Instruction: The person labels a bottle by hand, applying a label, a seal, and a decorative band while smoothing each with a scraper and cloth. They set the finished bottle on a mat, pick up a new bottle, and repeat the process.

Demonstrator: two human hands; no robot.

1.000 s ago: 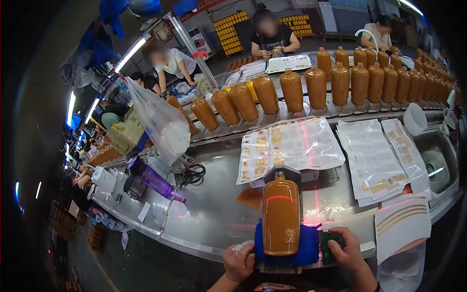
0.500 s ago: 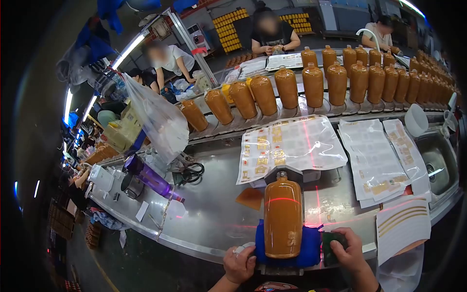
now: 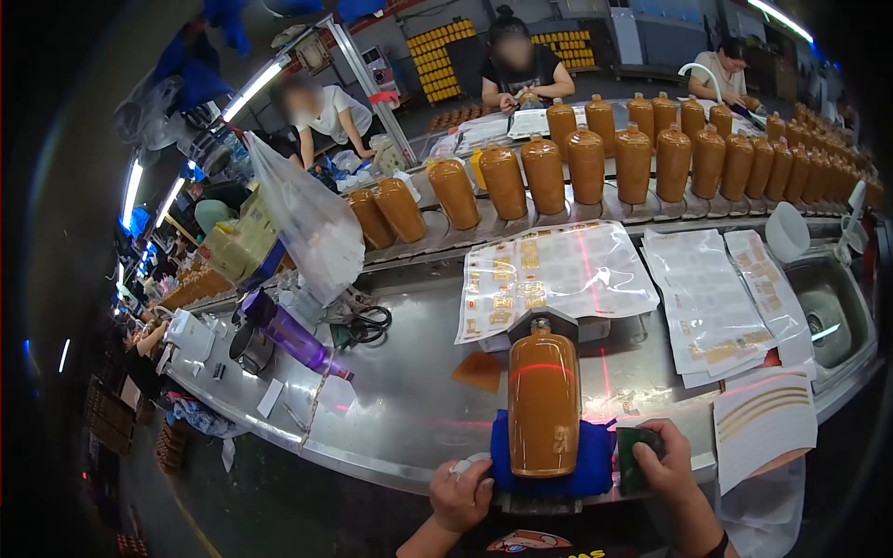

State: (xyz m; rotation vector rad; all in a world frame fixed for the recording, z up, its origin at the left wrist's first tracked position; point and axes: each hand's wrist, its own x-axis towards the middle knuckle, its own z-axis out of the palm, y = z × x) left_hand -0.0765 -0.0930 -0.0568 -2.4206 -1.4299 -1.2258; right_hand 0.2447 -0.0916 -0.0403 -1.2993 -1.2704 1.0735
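Note:
A glossy brown bottle point(image 3: 542, 400) lies on its back in front of me, neck pointing away against a dark angled rest point(image 3: 567, 327). Its base end rests on a blue cloth point(image 3: 597, 456), and a small pale mark shows low on its right side. Left of the cloth, my left hand point(image 3: 460, 498) is closed with thumb and fingers pinching a small white piece point(image 3: 473, 459). On the other side, my right hand point(image 3: 672, 462) grips a dark green flat scraper point(image 3: 636, 456) beside the cloth. Both hands are apart from the bottle.
Printed decal sheets point(image 3: 558, 274) lie beyond the bottle, with more sheets point(image 3: 702, 298) to the right near a sink point(image 3: 831, 307). A purple flask point(image 3: 288, 337) and scissors point(image 3: 370, 325) are at left. Brown bottles point(image 3: 586, 167) line a conveyor; several people work behind it.
The row of bottles on the conveyor has shifted left. The view has tilted slightly, while both hands keep their places beside the blue cloth with the same things in them.

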